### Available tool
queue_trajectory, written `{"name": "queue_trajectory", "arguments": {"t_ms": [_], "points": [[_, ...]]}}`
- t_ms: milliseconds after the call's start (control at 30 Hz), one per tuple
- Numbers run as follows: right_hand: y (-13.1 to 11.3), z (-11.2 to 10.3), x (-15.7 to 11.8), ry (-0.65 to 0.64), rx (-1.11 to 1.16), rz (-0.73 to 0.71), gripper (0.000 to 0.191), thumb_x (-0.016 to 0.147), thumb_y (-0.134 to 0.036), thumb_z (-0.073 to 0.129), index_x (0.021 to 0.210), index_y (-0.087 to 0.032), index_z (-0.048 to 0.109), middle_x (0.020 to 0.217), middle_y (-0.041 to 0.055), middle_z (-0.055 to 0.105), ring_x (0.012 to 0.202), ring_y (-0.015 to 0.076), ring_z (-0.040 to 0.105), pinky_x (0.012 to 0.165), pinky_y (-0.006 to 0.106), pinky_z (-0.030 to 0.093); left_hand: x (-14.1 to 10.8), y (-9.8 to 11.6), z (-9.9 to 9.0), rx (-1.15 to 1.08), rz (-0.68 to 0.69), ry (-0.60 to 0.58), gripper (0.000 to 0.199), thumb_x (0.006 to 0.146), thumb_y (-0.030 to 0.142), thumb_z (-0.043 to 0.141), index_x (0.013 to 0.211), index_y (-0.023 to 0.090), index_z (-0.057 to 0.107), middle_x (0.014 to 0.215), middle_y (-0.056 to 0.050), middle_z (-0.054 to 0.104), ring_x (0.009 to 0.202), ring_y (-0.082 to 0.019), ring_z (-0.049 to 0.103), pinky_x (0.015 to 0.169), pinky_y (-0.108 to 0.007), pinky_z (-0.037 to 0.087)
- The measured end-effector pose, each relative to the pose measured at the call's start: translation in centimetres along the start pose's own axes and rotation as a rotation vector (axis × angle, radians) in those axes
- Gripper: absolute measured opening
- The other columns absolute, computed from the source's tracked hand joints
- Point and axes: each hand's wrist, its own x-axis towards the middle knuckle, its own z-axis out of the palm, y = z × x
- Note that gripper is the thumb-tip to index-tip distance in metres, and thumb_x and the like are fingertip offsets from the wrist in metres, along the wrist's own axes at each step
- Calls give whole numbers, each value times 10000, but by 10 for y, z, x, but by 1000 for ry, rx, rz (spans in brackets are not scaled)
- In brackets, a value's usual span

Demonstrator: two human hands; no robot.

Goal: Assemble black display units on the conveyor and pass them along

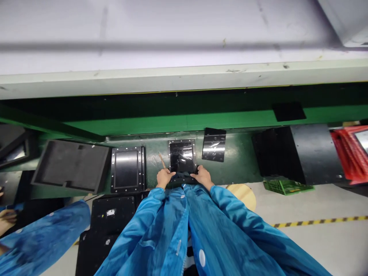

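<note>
A black rectangular panel with a frame dotted by light fasteners lies on the green worktable in front of me. Its glossy middle looks wrinkled, as if covered by clear film. At its near left corner my left hand is closed on the edge, thumb pointing inward. My right hand grips the near right corner the same way, and the other fingers of both hands are mostly hidden. Between the thumbs runs a dark, crumpled-looking strip I cannot make out. A thin brush-like tool lies just beyond my left hand.
Left on the worktable are stacked framed panels and a dark foam tray. To the right lie a loose black sheet, large dark sheets and red wrap. A green crate and round stool stand below. A co-worker's sleeve is left.
</note>
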Motion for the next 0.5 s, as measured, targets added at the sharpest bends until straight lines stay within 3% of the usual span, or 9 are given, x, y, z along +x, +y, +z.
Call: {"name": "queue_trajectory", "arguments": {"t_ms": [167, 333, 400, 500], "points": [[6, 2, -3, 19, 39, -50, 448, 865, -478, 823, 1133, -233, 560, 1090, 59, 743, 1002, 230, 714, 778, 290, 445, -3, -10, 13, -51, 65, 88, 177, 899, 432, 784, 876, 256, 781, 976, -57, 830, 992, -255, 761, 823, -304, 486], [10, 5, -13, 26, 28, -85, 450, 877, -481, 806, 1169, -213, 591, 1124, 85, 724, 998, 233, 713, 802, 294, 468, 2, -23, 23, -237, 107, 63, 126, 889, 333, 783, 833, 221, 779, 907, -46, 821, 918, -217, 760, 833, -287, 507], [8, 4, -12, 95, 12, -120, 471, 877, -465, 801, 1222, -204, 614, 1207, 115, 705, 1027, 242, 713, 824, 303, 488, 7, -25, 26, -355, 73, 62, 123, 875, 316, 784, 910, 199, 793, 890, -47, 816, 858, -200, 757, 806, -280, 528], [-2, -2, 3, 246, 86, -200, 446, 923, -438, 748, 1296, -213, 653, 1271, 123, 703, 1060, 237, 715, 882, 306, 509, 18, -21, 27, -504, 22, 59, 286, 904, 356, 726, 1113, 171, 787, 874, -47, 809, 742, -178, 741, 726, -276, 558]]}}
